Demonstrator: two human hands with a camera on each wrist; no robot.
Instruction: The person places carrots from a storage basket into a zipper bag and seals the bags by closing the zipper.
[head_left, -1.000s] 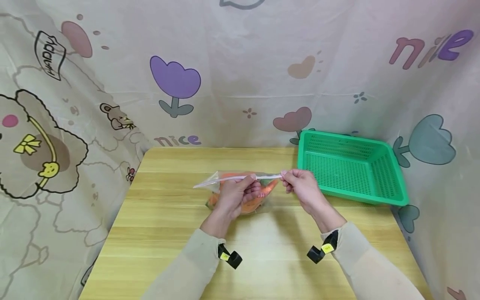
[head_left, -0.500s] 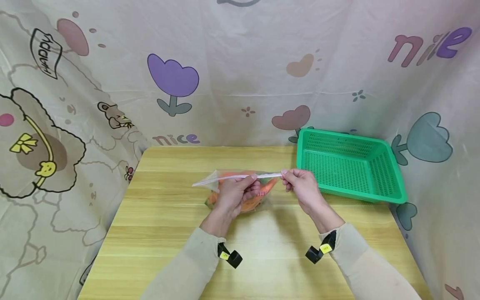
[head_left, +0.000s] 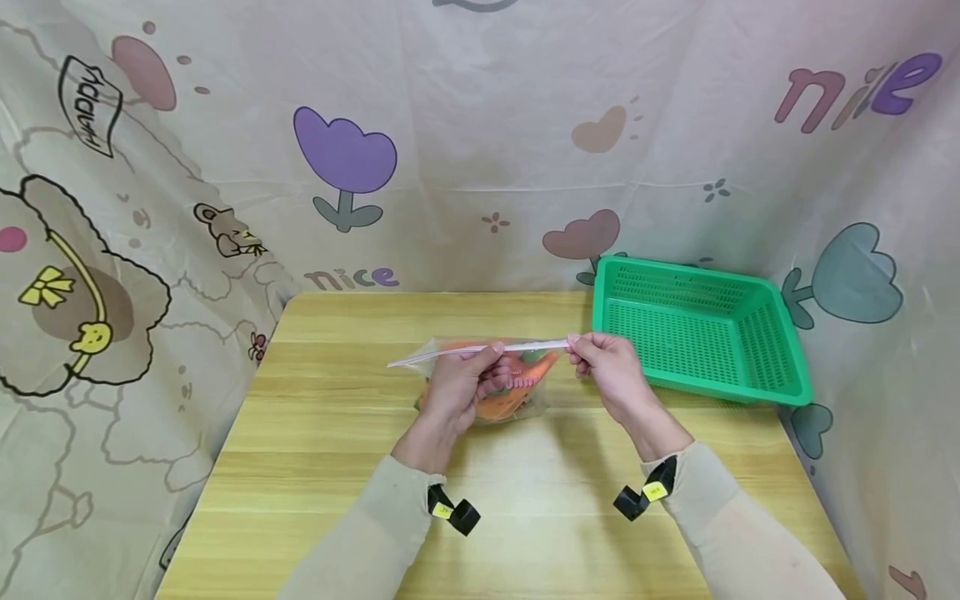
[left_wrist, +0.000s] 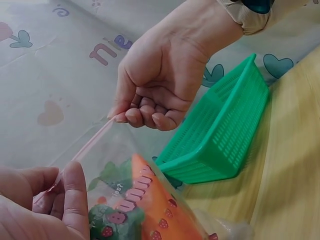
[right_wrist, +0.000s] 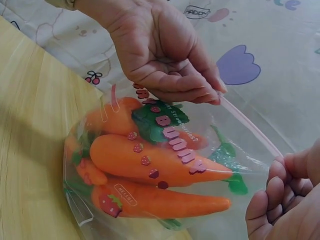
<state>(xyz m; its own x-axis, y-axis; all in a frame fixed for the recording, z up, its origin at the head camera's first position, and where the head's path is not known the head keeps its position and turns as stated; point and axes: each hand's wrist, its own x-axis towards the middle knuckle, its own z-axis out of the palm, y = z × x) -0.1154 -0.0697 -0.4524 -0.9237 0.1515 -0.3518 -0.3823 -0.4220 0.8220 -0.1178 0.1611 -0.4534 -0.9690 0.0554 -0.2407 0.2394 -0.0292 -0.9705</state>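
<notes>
A clear zip-lock bag [head_left: 536, 407] with pink lettering holds several orange carrots [right_wrist: 160, 157] with green leafy tops. Its pink-white zip strip [head_left: 536, 345] runs along the upper edge. My left hand [head_left: 457, 392] pinches the strip near its middle between thumb and fingers. At the strip's right end, my right hand [head_left: 611, 367] pinches the corner. Beyond the left hand, the strip's left end sticks out free. In the right wrist view the carrots lie side by side below the strip. Whether the zip is sealed along its whole length, I cannot tell.
A green perforated basket [head_left: 697, 333] stands at the back right of the wooden table [head_left: 315, 467], close to the right hand. Behind and beside the table hangs a printed curtain [head_left: 480, 150]. Each wrist wears a small black camera.
My left hand has shifted a little left along the strip. The right hand has moved slightly right and up with its corner, so the hands are farther apart.
</notes>
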